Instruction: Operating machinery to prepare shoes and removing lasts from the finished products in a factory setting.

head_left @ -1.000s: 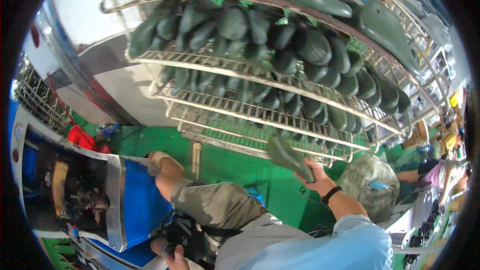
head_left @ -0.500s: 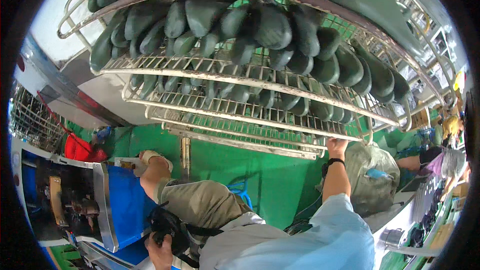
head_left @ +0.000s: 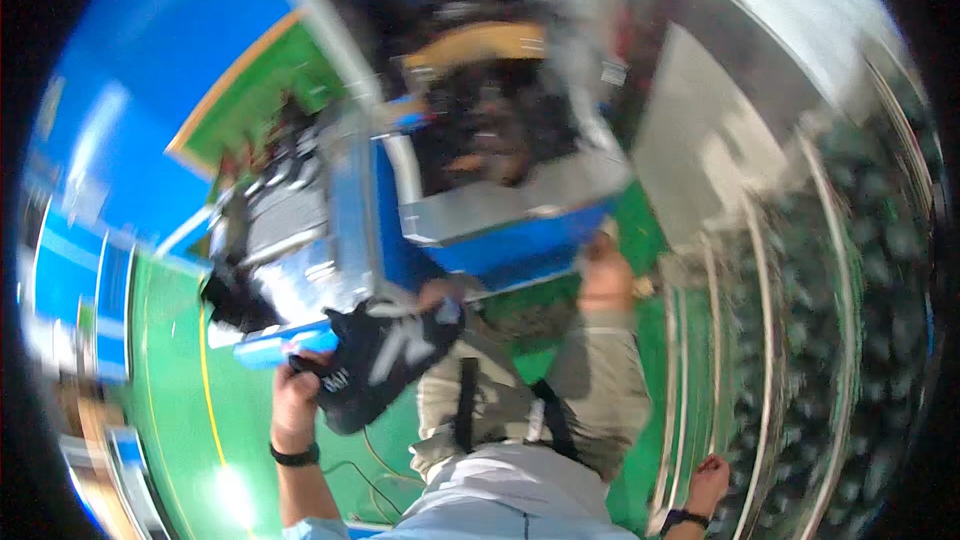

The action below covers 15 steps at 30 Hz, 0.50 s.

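At lower left, my left hand (head_left: 294, 408) is closed on a black shoe upper (head_left: 385, 365) with white markings, held out in front of my left leg. A light blue object (head_left: 262, 350) lies just behind it, touching or not I cannot tell. My right hand (head_left: 708, 486) hangs low on the right with curled fingers, and nothing shows in them. It is close to the pale rails of the rack (head_left: 768, 380), seemingly apart from them. Dark green shoe lasts (head_left: 880, 320) fill that rack, smeared by motion.
Ahead stands a blue and grey machine (head_left: 530, 255) with a dark opening and a yellowish curved bar (head_left: 480, 43). Left of it, a work table (head_left: 290, 230) carries black items. Green floor (head_left: 170, 360) with a yellow line lies at left. A cable (head_left: 375, 470) runs by my legs.
My view has swung left, from the rack to the machine. The rack is now on my right. My right hand has left the rack edge; my left still holds the black upper, now raised forward.
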Motion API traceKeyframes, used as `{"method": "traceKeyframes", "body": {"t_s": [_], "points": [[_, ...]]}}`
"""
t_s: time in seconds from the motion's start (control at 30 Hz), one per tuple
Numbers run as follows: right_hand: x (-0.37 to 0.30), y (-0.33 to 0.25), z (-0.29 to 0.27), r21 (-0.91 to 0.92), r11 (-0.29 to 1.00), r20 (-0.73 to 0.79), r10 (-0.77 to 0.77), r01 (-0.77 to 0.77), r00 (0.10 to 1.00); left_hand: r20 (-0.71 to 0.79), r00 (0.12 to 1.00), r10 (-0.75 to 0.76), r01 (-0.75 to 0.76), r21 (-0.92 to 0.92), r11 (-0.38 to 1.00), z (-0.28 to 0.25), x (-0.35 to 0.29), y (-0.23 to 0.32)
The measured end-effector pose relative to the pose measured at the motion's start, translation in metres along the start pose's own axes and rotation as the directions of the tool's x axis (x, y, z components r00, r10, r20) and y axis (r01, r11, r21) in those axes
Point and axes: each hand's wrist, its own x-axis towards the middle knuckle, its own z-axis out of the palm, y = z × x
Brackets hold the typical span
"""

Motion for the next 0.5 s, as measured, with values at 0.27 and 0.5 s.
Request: {"method": "traceKeyframes", "body": {"t_s": [0.27, 0.5], "points": [[-0.303, 0.025, 0.312, -0.613, 0.084, 0.790, 0.093, 0.785, 0.607, -0.082, 0.956, 0.281, -0.055, 0.892, 0.448, -0.134, 0.040, 0.097], [-0.263, 0.098, 0.346, -0.140, -0.022, 0.970, 0.196, 0.990, 0.141, -0.299, 0.936, 0.186, 0.311, 0.950, -0.040, -0.240, 0.104, 0.075]]}}
